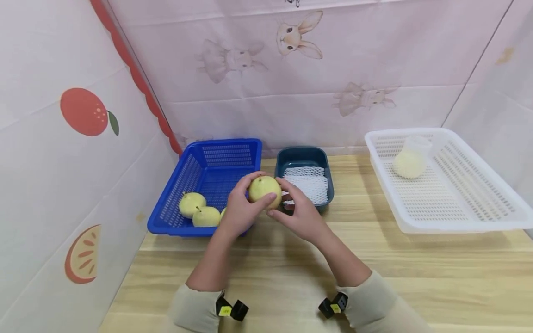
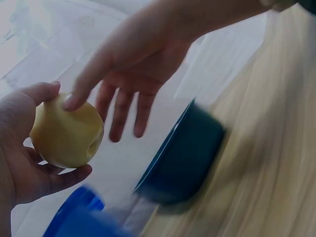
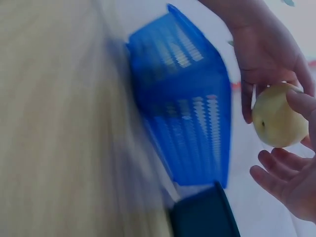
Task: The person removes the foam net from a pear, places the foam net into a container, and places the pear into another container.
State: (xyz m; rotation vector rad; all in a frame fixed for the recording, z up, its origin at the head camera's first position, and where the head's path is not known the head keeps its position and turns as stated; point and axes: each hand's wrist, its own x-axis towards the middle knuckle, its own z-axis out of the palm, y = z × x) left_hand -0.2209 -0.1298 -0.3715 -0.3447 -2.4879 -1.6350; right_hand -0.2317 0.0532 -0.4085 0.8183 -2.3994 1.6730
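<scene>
A round yellow-green pear (image 1: 263,186) is held up at the front of the blue basket (image 1: 164,229). My left hand (image 1: 238,210) grips it, thumb across its near side and fingers round the far side. In the left wrist view the left fingers (image 2: 69,178) curl under the pear. My right hand (image 1: 306,218) is at the pear's right, its thumb (image 3: 298,102) against the skin and its other fingers spread away from it. Behind the right hand, white foam nets (image 1: 308,185) lie in a dark teal bin (image 1: 331,189).
Several pears (image 1: 206,216) sit in the near part of the blue basket. To the right, a white basket (image 1: 399,210) holds one pear in a foam net (image 1: 410,163). Everything stands on a wooden table (image 1: 283,282), with printed cloth walls (image 1: 266,120) behind and beside it.
</scene>
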